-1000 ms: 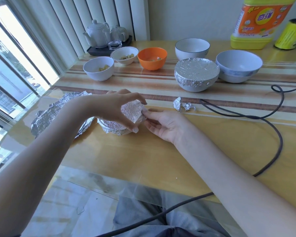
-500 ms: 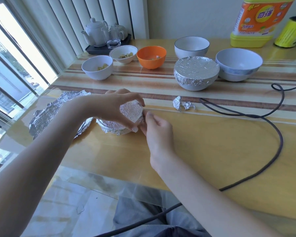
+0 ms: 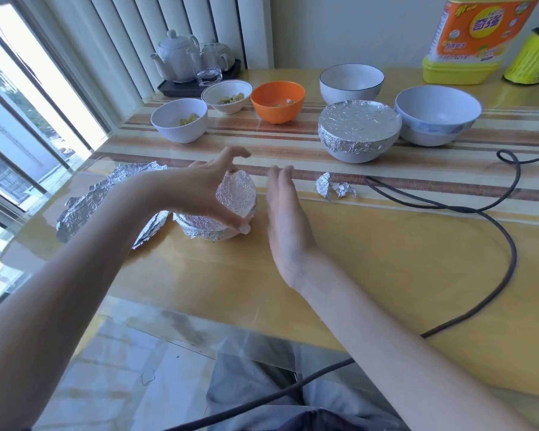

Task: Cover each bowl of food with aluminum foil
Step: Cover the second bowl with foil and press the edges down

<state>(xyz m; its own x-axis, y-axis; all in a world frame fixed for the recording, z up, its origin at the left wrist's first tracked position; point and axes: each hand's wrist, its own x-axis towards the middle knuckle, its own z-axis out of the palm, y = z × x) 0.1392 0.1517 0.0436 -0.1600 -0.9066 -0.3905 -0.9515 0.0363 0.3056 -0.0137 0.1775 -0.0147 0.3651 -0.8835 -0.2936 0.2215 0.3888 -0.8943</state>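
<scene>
A small foil-covered bowl (image 3: 235, 197) stands near the table's front left. My left hand (image 3: 206, 189) arches over it, thumb against its near rim, fingers lifted at the far side. My right hand (image 3: 285, 213) stands edge-on just right of the bowl, fingers straight, not touching it. A larger foil-covered bowl (image 3: 358, 129) sits farther back. Uncovered bowls with food: a white bowl (image 3: 179, 122), a second white bowl (image 3: 227, 96) and an orange bowl (image 3: 277, 101). A crumpled foil sheet (image 3: 91, 203) lies left of the small bowl.
A foil scrap (image 3: 335, 189) lies right of my hands. A black cable (image 3: 479, 213) loops across the table's right side. Two bowls, one white (image 3: 350, 82) and one grey (image 3: 437, 115), a tea set tray (image 3: 196, 62), a detergent bottle (image 3: 476, 38) and a yellow can (image 3: 532, 60) stand at the back.
My right hand has let go of the foil at the bowl's right edge and drawn away, fingers now straight. My left hand's fingers have lifted off the far side.
</scene>
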